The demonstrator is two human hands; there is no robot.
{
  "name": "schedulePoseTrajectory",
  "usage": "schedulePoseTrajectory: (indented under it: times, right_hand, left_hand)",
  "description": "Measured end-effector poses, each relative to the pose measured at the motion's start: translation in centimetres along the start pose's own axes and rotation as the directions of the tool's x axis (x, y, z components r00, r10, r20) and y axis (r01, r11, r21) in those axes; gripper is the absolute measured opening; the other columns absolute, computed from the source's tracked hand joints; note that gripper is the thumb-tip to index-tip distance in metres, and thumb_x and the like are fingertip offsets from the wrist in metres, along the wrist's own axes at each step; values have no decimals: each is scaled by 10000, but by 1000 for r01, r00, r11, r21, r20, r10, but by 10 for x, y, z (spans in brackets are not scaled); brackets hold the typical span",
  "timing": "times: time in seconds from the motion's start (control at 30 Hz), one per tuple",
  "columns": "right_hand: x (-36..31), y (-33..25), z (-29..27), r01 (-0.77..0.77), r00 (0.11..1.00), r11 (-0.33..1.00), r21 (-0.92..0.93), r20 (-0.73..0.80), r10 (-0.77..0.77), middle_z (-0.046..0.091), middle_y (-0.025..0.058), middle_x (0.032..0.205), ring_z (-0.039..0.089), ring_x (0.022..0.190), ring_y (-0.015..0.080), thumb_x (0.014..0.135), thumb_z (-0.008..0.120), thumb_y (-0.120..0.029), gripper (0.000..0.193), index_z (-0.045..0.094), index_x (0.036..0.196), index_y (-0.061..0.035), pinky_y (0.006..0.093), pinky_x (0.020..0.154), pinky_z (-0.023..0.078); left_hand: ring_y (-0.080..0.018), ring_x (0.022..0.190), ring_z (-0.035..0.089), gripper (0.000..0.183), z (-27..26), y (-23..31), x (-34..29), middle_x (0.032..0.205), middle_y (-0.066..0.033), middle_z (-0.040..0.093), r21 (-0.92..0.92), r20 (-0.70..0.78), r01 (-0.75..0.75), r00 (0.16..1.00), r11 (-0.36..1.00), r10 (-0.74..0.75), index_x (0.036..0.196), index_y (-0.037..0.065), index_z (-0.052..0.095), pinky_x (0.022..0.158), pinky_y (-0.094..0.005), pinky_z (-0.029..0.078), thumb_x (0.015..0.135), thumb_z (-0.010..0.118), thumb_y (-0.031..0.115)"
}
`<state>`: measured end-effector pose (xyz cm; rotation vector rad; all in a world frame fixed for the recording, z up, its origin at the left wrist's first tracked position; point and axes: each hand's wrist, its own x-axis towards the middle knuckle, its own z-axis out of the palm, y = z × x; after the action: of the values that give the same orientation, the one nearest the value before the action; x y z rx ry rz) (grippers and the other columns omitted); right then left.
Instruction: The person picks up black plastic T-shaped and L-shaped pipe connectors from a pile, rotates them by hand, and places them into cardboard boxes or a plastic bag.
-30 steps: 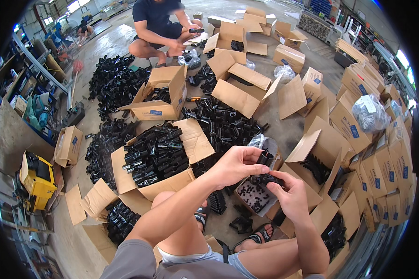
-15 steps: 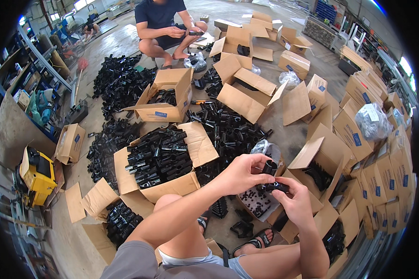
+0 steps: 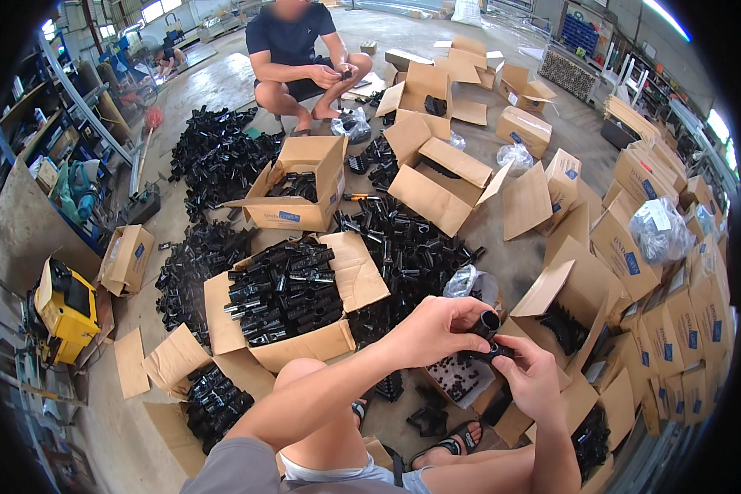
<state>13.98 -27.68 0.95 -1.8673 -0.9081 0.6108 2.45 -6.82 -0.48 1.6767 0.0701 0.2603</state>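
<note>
Bright; windows [image 3: 153,11] glowing upper left, glare on floor [image 3: 222,81] (edges fisheye-bent, corners black).

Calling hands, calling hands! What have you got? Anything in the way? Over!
Left hand, right hand: both gripping black tubular fitting, one piece or two, can't tell. Small black pieces below in view. Open cardboard box close beside right hand.

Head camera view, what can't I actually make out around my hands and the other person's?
1. Head view: parts of the black fitting, hidden behind the left hand and right hand.
2. Head view: the exact shape of the small black pieces, too small.
3. Head view: details of the dark piece held by the co-worker, too small.
</note>
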Motion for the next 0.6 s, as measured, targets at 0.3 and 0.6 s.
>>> schedulePoseTrajectory:
  times: [0.3,0.6]
  right_hand:
    - [1,1,-4,177,984,958,-225,20,-177,711,196,1060,706,948,352,885,759,-131,357,674,1190,34,385,832,549]
    - [-10,-5,-9,250,967,886,-389,61,-246,705,199,1009,682,955,382,763,855,-194,435,704,1115,13,434,842,540]
  left_hand:
    - [-30,755,487,466,5,-8,2,793,35,571,19,23,-38,999,999,37,1302,58,641,672,-231,476,872,816,90]
    - [-80,743,566,480,11,1,-1,835,-29,657,207,60,-50,997,977,38,1294,77,653,723,-283,528,869,833,211]
